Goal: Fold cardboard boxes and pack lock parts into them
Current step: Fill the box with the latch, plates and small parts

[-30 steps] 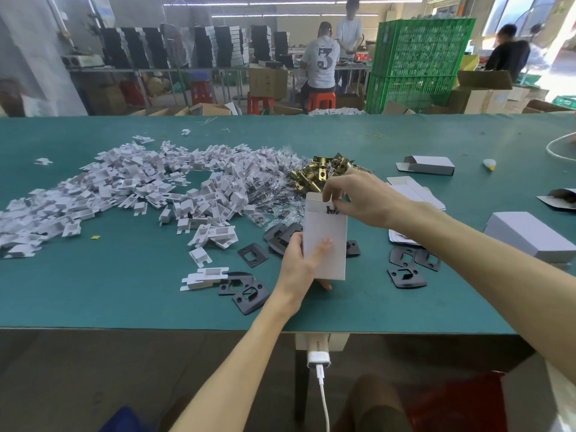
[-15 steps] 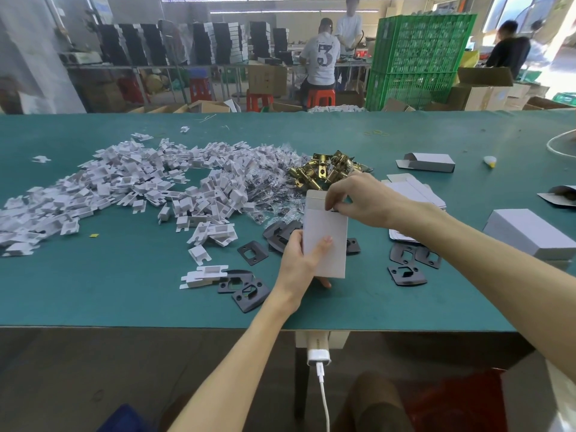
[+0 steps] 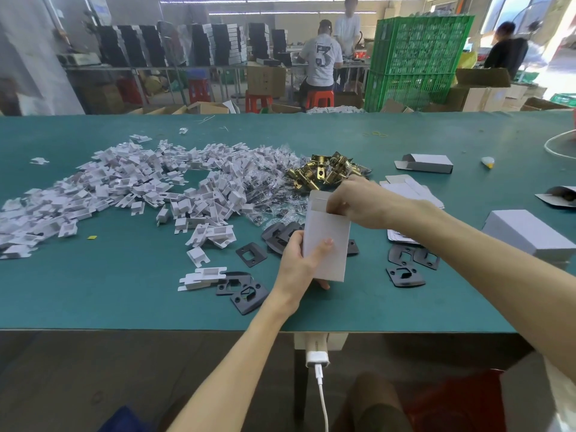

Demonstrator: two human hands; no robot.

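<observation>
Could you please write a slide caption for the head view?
Left hand holds a white box upright while the right hand pinches its open top edge.

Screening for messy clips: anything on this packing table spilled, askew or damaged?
Nothing damaged. The white folded card inserts sprawl in a loose heap over the green table, with one stray piece apart at far left, likely working stock. The small white cardboard box is upright, uncrushed, gripped by the left hand, right hand at its top.
</observation>
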